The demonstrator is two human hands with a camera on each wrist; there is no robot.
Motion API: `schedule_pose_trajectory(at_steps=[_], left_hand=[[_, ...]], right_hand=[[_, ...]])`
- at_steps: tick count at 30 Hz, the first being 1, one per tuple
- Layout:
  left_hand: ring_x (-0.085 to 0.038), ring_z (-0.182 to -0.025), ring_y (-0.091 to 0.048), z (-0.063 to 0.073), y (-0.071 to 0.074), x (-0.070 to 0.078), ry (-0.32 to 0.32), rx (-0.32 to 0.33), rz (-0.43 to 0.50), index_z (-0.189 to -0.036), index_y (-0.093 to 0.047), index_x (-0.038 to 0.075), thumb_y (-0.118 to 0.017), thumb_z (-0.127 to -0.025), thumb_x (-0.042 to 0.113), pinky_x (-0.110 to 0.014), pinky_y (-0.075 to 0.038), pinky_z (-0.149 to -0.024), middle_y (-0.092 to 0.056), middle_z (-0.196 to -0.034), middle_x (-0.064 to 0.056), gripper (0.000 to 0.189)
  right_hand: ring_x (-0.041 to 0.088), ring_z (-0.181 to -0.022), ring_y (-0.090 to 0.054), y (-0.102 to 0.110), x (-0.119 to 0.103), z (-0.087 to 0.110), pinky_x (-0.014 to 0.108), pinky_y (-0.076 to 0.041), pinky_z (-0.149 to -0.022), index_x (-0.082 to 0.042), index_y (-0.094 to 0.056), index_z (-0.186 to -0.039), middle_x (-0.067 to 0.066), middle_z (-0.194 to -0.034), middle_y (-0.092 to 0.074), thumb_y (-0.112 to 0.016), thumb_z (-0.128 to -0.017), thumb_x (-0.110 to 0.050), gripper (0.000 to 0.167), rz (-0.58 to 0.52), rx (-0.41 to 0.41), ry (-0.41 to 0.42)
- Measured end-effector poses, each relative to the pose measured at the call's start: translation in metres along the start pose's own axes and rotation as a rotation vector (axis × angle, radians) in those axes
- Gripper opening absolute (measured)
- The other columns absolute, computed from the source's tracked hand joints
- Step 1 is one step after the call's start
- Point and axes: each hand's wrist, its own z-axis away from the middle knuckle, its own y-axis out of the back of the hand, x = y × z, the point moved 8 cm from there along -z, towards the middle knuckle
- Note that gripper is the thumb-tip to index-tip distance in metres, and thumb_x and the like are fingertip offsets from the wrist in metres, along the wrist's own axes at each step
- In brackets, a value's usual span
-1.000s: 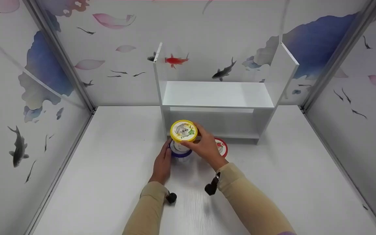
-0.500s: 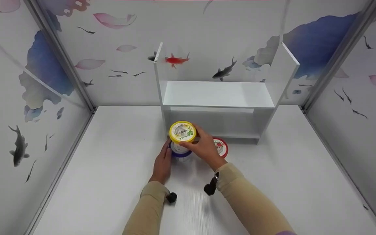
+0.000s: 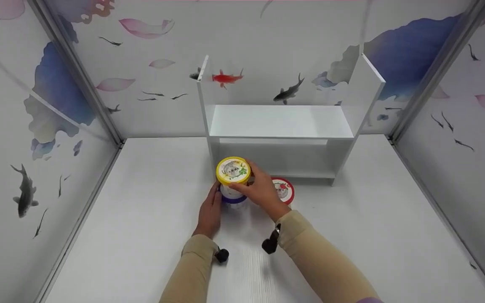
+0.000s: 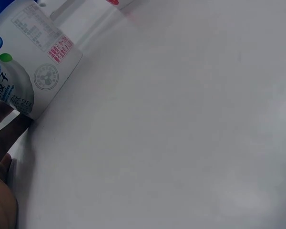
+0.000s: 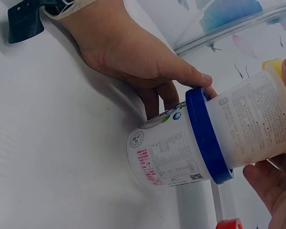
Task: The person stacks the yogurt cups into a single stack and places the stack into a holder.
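Note:
A white tub with a yellow lid (image 3: 233,170) sits on a second white tub with a blue lid (image 3: 234,200); the right wrist view shows its base against the blue lid. My right hand (image 3: 263,191) grips the yellow-lidded tub from the right, thumb at the near side. Around the left side of the blue-lidded tub (image 5: 167,152), my left hand (image 3: 209,212) holds it, thumb by the lid rim. Blueberries are printed on this lower tub. A red-lidded tub (image 3: 284,190) stands to the right, partly hidden behind my right hand.
Just behind the tubs stands a white shelf unit (image 3: 282,122) with upright side panels. The white table (image 3: 154,189) extends to both sides. Walls printed with fish and petals enclose it at the back, left and right.
The yellow-lidded tub and my right hand have shifted slightly left and toward me, over the blue lid. My left hand has stayed in place. More of the red lid shows.

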Motion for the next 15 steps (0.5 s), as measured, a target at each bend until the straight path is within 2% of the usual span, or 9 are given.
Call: schedule_pose_trajectory(at_steps=[4,8,10,13,15], left_hand=[[-0.017,-0.151,-0.026,-0.001,0.0,-0.002,0.005,0.0,0.005,-0.159,-0.025,0.045,-0.025,-0.1,0.072,-0.044,-0.023,-0.123,-0.029,-0.164,0.011,0.065],[-0.018,-0.152,-0.025,-0.002,-0.001,-0.003,0.013,-0.003,0.013,-0.158,-0.025,0.046,-0.026,-0.1,0.072,-0.045,-0.022,-0.123,-0.029,-0.164,0.011,0.064],[-0.019,-0.152,-0.024,-0.002,-0.002,-0.003,0.016,-0.007,0.023,-0.158,-0.025,0.046,-0.027,-0.1,0.071,-0.046,-0.021,-0.123,-0.029,-0.164,0.01,0.064],[-0.021,-0.152,-0.024,-0.002,-0.002,-0.005,0.026,-0.009,0.034,-0.158,-0.025,0.046,-0.029,-0.1,0.07,-0.047,-0.021,-0.123,-0.028,-0.165,0.009,0.063],[-0.021,-0.153,-0.024,-0.003,-0.002,-0.005,0.028,-0.012,0.041,-0.159,-0.025,0.045,-0.03,-0.101,0.07,-0.047,-0.02,-0.124,-0.028,-0.165,0.009,0.063]], right_hand=[[0.028,-0.145,-0.039,0.002,0.001,0.001,0.05,-0.033,-0.118,-0.016,-0.028,-0.161,0.008,-0.157,-0.043,-0.083,-0.073,-0.063,0.114,0.035,-0.016,-0.019],[0.03,-0.147,-0.035,0.013,0.004,0.002,0.054,-0.03,-0.119,-0.022,-0.017,-0.164,0.006,-0.159,-0.04,-0.082,-0.072,-0.066,0.121,0.037,-0.002,-0.008],[0.03,-0.147,-0.036,0.022,0.006,0.003,0.055,-0.032,-0.118,-0.023,-0.018,-0.163,0.004,-0.159,-0.041,-0.08,-0.074,-0.066,0.117,0.03,0.018,0.014],[0.03,-0.14,-0.045,0.036,0.012,0.005,0.053,-0.043,-0.11,-0.024,-0.023,-0.162,0.002,-0.159,-0.041,-0.079,-0.078,-0.063,0.108,0.032,0.038,0.033],[0.029,-0.139,-0.046,0.046,0.017,0.006,0.053,-0.044,-0.109,-0.024,-0.027,-0.161,0.001,-0.158,-0.041,-0.079,-0.081,-0.057,0.102,0.043,0.053,0.036]])
